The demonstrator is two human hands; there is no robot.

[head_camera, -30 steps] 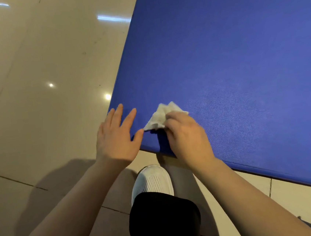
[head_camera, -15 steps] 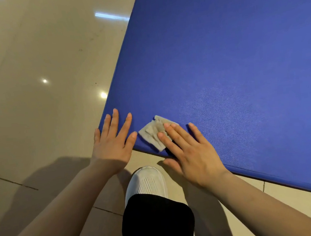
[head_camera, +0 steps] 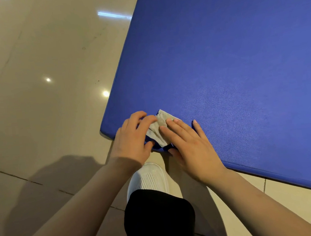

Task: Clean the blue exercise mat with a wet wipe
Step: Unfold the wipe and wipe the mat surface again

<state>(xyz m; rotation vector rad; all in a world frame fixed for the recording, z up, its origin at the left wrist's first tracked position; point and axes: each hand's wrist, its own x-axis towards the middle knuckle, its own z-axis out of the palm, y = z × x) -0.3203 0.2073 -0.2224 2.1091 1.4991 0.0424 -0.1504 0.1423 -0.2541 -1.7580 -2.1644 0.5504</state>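
Right hand (head_camera: 190, 148) lies flat with its fingers straight and slightly spread, the fingertips pressing a crumpled grey-white wet wipe (head_camera: 159, 131) down onto the near corner of the blue exercise mat (head_camera: 232, 67). Left hand (head_camera: 134, 139) sits just beside it at the mat's corner, its fingers curled so that the tips touch the wipe's left edge, apparently gathering or tugging the wipe, though whether it truly pinches the wipe is not clear. The wipe rests on top of the mat, close to its front edge, between the two hands. Holding it flat under the right fingers probably keeps it from bunching while the left hand straightens it for wiping. The mat lies on a glossy beige tiled floor (head_camera: 33, 92). A white mesh shoe (head_camera: 147, 178) and a black trouser leg (head_camera: 157, 219) show below the hands.
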